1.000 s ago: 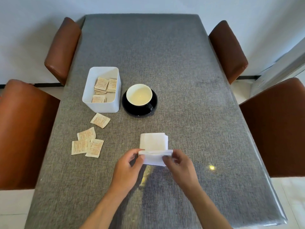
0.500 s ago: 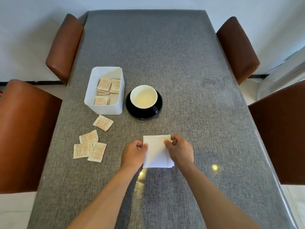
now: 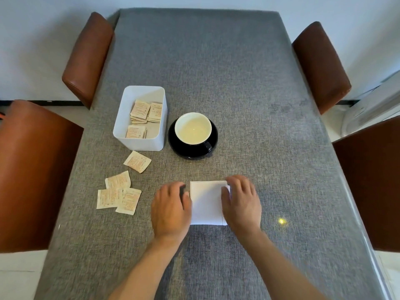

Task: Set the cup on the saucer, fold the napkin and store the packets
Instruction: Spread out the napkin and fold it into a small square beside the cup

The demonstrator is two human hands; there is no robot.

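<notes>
A white cup [image 3: 193, 127] stands on a black saucer [image 3: 192, 150] at mid-table. The white napkin [image 3: 206, 202] lies folded into a flat rectangle near me. My left hand [image 3: 171, 208] rests palm down against its left edge, fingers bent loosely and holding nothing. My right hand [image 3: 241, 202] lies over its right edge, fingertips on the far right corner. A white box [image 3: 138, 145] left of the saucer holds several tan packets [image 3: 140, 111]. Several loose packets lie on the cloth: one [image 3: 137, 161] just below the box and three in a cluster [image 3: 118, 194] further left.
The table is covered with a grey cloth [image 3: 216, 72]. Brown chairs stand at both sides: two on the left [image 3: 36, 169] and two on the right [image 3: 368, 180]. A bright light spot [image 3: 281, 221] shows right of my right hand.
The near half of the napkin, lifted a second ago, has been folded over onto the far half. My hands have let go of its corners and now rest at its two sides.
</notes>
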